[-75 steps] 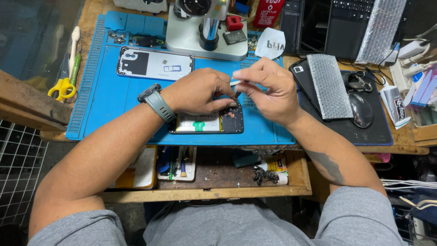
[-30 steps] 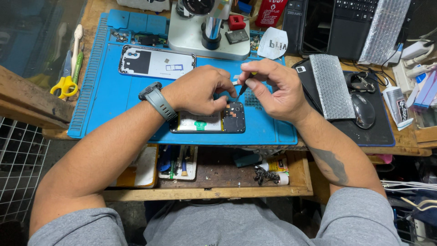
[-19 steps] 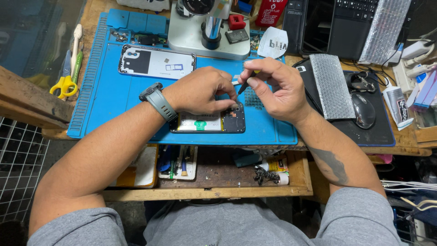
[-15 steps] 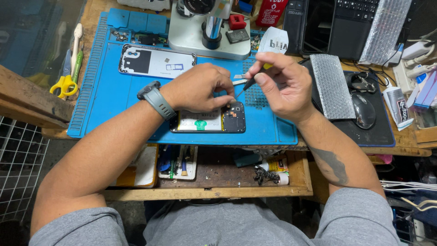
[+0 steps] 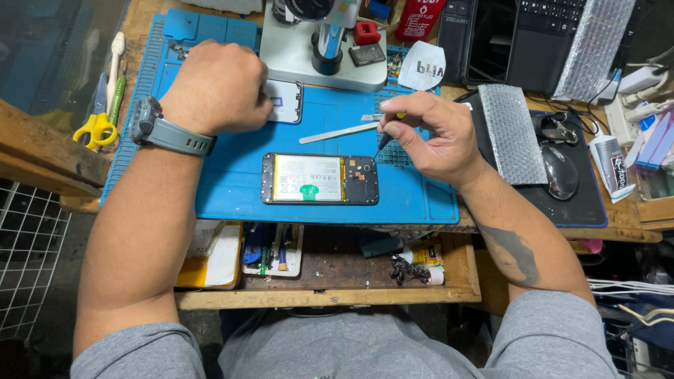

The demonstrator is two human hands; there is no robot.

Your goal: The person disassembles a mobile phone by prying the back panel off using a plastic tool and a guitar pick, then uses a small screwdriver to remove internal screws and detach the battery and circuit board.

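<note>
An opened phone (image 5: pixel 319 179) lies flat on the blue work mat (image 5: pixel 232 189), its battery and dark circuit board showing. My right hand (image 5: pixel 435 137) pinches a small dark-tipped screwdriver (image 5: pixel 383 142) just above the phone's upper right corner. A thin metal pry tool (image 5: pixel 344 132) lies loose on the mat beside that hand. My left hand (image 5: pixel 214 88), with a grey watch on the wrist, is curled into a fist at the mat's upper left. Its fingertips rest against the white back cover (image 5: pixel 286 100); anything inside the fist is hidden.
A microscope base (image 5: pixel 309 60) stands at the back of the mat beside a small red block (image 5: pixel 366 33). Yellow scissors (image 5: pixel 95 130) and a toothbrush (image 5: pixel 116 56) lie left. Bubble wrap (image 5: pixel 512 133), a mouse (image 5: pixel 562 172) and a keyboard (image 5: pixel 554 31) sit right. An open drawer (image 5: pixel 323 270) holds tools.
My left hand left the phone and moved up-left to the back cover. The metal pry tool now lies on the mat. My right hand stays above the phone's corner with the screwdriver.
</note>
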